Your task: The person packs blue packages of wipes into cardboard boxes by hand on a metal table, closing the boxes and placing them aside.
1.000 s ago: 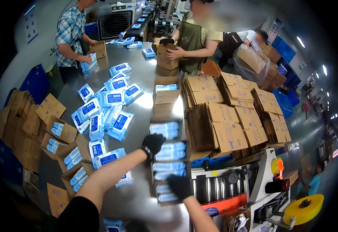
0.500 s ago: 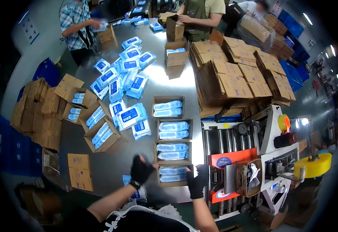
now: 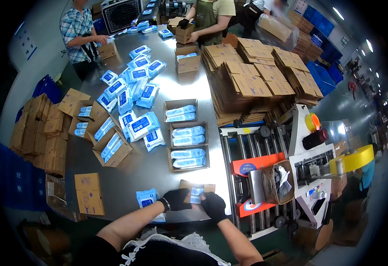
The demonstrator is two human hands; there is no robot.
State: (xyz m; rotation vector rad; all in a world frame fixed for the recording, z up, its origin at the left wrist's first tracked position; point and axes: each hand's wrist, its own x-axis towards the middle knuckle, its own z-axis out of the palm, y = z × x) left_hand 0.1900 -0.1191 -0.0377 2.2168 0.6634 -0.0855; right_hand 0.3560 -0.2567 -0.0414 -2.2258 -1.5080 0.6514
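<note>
At the near edge of the metal table, both my hands are on a small cardboard carton. Blue and white wipe packs show through the gap between its partly folded flaps. My left hand, in a black glove, is closed on the carton's left side. On the right side my right hand, gloved too, is closed with its thumb toward the flap. Just beyond stand several open cartons in a column, each with wipe packs on edge. By my left wrist lies a light-blue wipe pack.
Loose wipe packs are heaped on the table's left-middle. More filled cartons stand left, near a flattened carton. To the right is a roller taping machine; stacked flat cartons rise behind it. Co-workers stand across the table.
My hands have come together on the nearest carton, and its flaps are now folded partly over the packs. The whole view has shifted slightly. A co-worker across the table now handles a carton lower down.
</note>
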